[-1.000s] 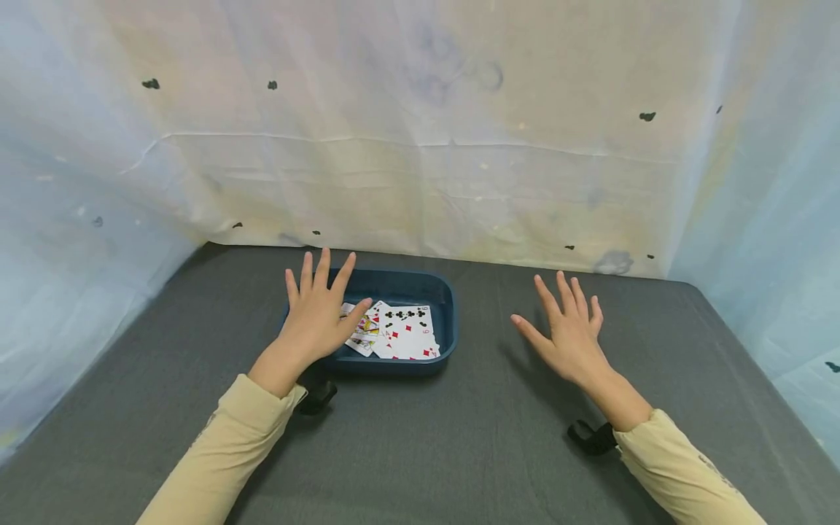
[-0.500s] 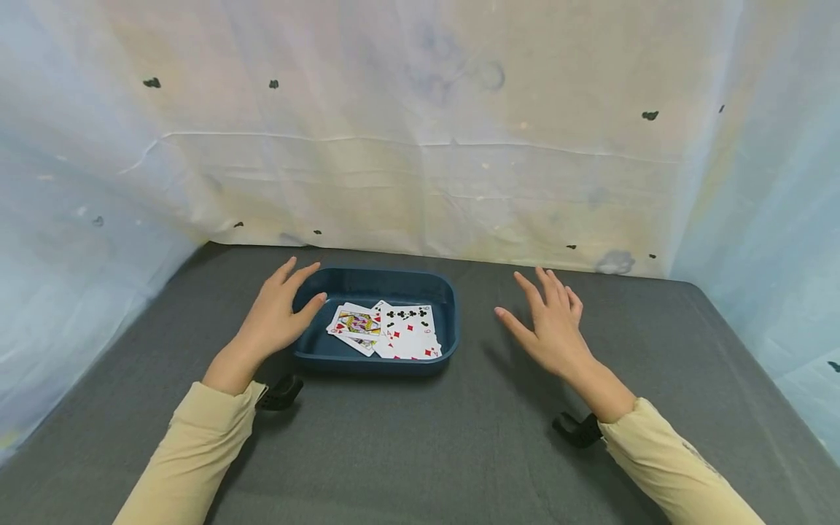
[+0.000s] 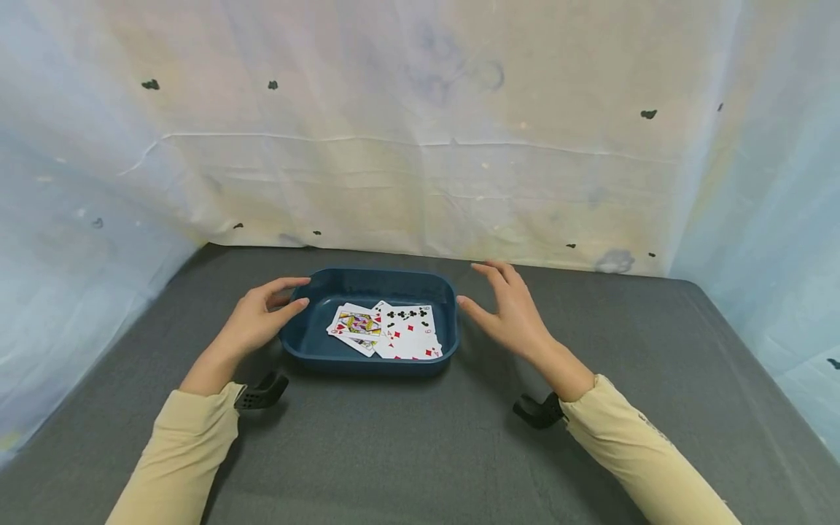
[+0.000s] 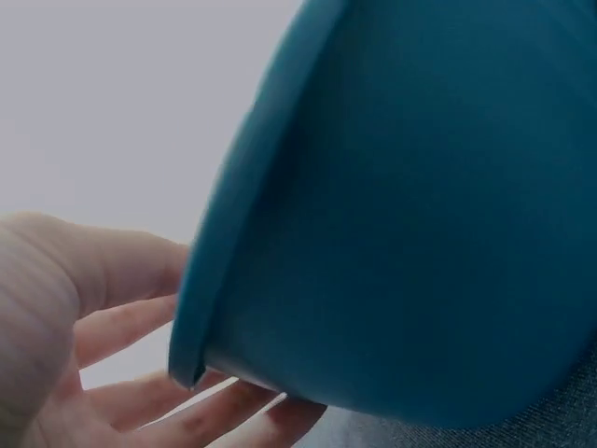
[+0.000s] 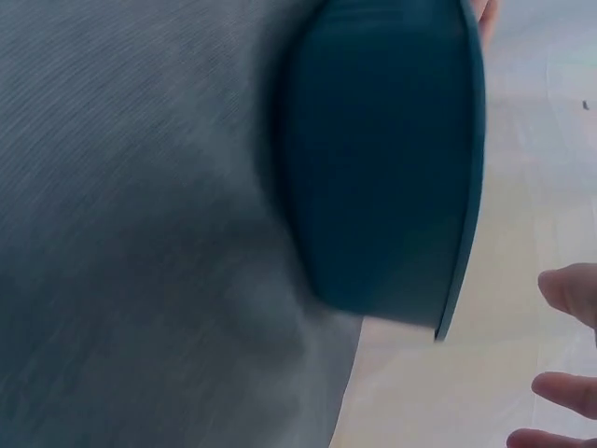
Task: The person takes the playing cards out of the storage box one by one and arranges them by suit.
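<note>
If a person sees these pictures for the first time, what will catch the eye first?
The dark blue tray in the middle of the grey table, with playing cards lying face up in it. The left hand and the right hand flank its two ends, fingers relaxed, gripping nothing.

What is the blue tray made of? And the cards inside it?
The tray looks like hard plastic: smooth, dull-shiny walls with a rolled rim and rounded corners. The cards look like thin coated paper, flat, white and printed. The table cover seems to be grey woven cloth.
</note>
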Demonstrator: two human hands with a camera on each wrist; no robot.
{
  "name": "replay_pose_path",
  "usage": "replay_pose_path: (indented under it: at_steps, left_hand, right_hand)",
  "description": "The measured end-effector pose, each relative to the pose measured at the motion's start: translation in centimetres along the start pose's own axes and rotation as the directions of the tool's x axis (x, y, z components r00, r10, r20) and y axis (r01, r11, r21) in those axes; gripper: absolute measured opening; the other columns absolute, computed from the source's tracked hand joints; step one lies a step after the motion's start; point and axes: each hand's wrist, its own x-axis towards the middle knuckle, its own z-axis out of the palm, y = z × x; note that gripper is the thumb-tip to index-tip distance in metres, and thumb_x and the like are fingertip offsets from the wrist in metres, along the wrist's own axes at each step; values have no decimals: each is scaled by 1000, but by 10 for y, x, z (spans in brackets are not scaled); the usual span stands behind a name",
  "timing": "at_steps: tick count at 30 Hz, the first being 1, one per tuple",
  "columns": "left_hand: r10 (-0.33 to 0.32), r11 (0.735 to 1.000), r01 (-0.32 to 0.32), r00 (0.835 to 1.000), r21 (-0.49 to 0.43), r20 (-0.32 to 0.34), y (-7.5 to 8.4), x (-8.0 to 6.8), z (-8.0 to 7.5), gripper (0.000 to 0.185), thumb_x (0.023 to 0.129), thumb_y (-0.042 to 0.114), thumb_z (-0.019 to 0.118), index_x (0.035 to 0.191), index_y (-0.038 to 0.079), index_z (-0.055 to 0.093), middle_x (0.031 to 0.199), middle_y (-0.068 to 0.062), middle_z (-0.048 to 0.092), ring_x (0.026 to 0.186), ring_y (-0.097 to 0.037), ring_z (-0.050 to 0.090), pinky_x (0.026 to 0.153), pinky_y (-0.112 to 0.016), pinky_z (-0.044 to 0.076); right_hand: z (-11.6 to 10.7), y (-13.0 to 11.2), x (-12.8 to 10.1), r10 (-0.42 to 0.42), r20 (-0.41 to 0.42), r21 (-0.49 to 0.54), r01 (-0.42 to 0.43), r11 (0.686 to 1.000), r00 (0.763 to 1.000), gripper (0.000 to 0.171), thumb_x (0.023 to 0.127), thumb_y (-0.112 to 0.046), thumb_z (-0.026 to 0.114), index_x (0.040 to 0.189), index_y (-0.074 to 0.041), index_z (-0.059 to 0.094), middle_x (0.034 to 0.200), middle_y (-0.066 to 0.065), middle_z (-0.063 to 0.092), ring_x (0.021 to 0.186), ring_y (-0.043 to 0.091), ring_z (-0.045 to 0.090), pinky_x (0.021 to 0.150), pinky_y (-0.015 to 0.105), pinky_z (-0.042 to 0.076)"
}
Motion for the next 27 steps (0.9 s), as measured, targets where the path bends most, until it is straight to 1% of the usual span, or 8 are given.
replay_pose_path:
  at_steps: [3, 7, 10, 13, 18, 21, 24, 27]
  left_hand:
    - [-9, 999, 11, 1000, -49, 25, -4, 0, -2, 51, 100, 30, 53, 145, 11, 41, 150, -25, 34, 130, -43, 44, 97, -58, 43]
    - [-37, 996, 41, 998, -78, 55, -8, 0, -3, 50, 100, 26, 52, 146, 11, 39, 149, -25, 34, 128, -43, 46, 91, -53, 49]
    - [-57, 990, 67, 995, -123, 84, -11, 0, -3, 50, 101, 24, 50, 147, 11, 37, 151, -24, 32, 130, -42, 44, 87, -47, 52]
    - [-63, 983, 80, 993, -166, 104, -14, 0, -4, 50, 101, 24, 49, 148, 12, 36, 151, -23, 32, 132, -42, 41, 85, -44, 54]
    - [-89, 975, 113, 987, -190, 134, -21, 1, -5, 52, 101, 28, 50, 150, 17, 34, 152, -25, 30, 131, -45, 40, 85, -49, 53]
    - [-86, 971, 118, 984, -209, 155, -23, 3, -4, 54, 100, 32, 51, 150, 21, 32, 152, -24, 31, 132, -45, 39, 87, -52, 52]
    - [-73, 967, 113, 981, -227, 178, -25, 4, -4, 57, 100, 36, 51, 151, 23, 31, 152, -23, 31, 133, -44, 39, 86, -51, 53]
    - [-75, 961, 124, 977, -246, 198, -28, 3, -6, 59, 99, 39, 51, 151, 23, 29, 152, -23, 30, 132, -43, 40, 82, -46, 55]
  right_hand:
    - [6, -9, 8, -15, 7, 23, 15, 1000, 1000, 59, 90, -30, 68, 139, -6, 47, 142, 19, 42, 129, 36, 41, 103, 54, 37]
    - [15, -19, 17, -5, 34, 62, 3, 998, 999, 56, 89, -29, 69, 137, -7, 50, 137, 17, 47, 117, 35, 54, 95, 50, 46]
    - [21, -25, 24, 23, 81, 107, -32, 994, 996, 55, 88, -29, 69, 135, -6, 51, 133, 17, 51, 109, 35, 60, 91, 47, 50]
    - [27, -32, 31, 52, 150, 140, -73, 987, 987, 56, 88, -29, 70, 135, -6, 52, 133, 18, 52, 113, 34, 59, 94, 46, 49]
    - [39, -44, 39, 78, 282, 168, -130, 977, 956, 61, 85, -27, 73, 137, -5, 50, 136, 19, 51, 118, 32, 56, 96, 43, 48]
    - [47, -47, 43, 114, 336, 155, -174, 972, 935, 64, 84, -27, 75, 139, -8, 49, 137, 18, 51, 120, 31, 56, 94, 42, 50]
    - [54, -49, 45, 145, 385, 139, -213, 967, 912, 64, 83, -26, 76, 139, -10, 49, 138, 18, 51, 122, 31, 55, 92, 43, 51]
    - [62, -50, 47, 145, 437, 109, -213, 971, 888, 64, 81, -25, 78, 138, -9, 51, 138, 17, 51, 122, 32, 54, 93, 44, 50]
